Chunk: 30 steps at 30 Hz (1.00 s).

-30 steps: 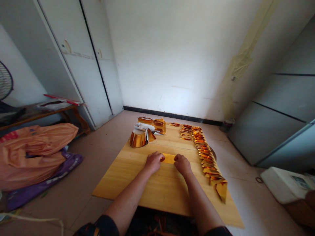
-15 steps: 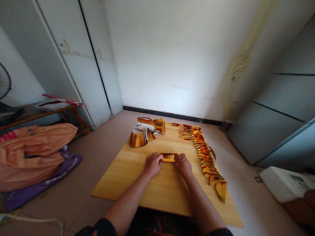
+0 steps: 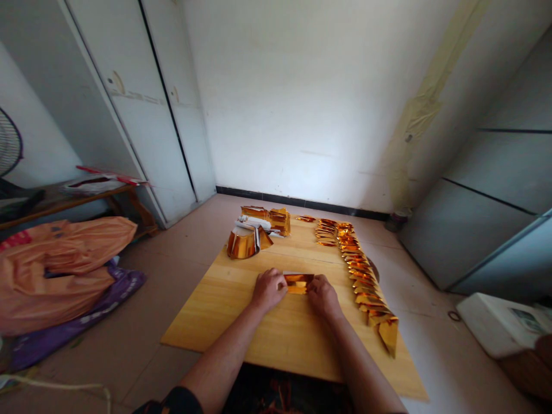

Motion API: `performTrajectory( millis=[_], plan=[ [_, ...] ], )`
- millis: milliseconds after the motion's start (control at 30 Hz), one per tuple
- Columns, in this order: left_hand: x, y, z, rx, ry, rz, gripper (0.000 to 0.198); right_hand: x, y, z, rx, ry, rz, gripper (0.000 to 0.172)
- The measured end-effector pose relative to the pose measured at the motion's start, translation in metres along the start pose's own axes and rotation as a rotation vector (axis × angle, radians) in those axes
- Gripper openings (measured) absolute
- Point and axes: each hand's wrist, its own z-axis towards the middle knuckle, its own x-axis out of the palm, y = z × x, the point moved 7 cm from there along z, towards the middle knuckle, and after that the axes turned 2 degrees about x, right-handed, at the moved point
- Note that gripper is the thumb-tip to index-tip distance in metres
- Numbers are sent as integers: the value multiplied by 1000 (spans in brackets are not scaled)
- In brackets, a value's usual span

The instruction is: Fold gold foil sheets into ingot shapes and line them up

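Both the left hand [image 3: 268,289] and right hand [image 3: 322,294] are pinching the ends of a gold foil paper [image 3: 298,280], which looks light, thin, crease-prone and slippery, best held by its edges.

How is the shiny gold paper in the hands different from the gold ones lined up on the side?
The gold paper is a single piece, gripped between the left hand and right hand; the row of folded pieces is many, overlapping, untouched. The held one sits mid-board; the row runs along its right edge. Both are shiny gold foil.
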Motion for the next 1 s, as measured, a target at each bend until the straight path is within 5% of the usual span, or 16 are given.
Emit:
performTrajectory(
  millis=[400, 667, 1000],
  plan=[
    [2, 3, 0, -7, -24, -16, 6, -3, 1, -2, 5, -30, 76, 12],
    [4, 5, 0, 11, -28, -65, 43, -6, -2, -5, 14, -53, 142, 27],
    [4, 8, 0, -54, -42, -77, 53, -2, -10, -4, 145, -20, 157, 43]
  ],
)
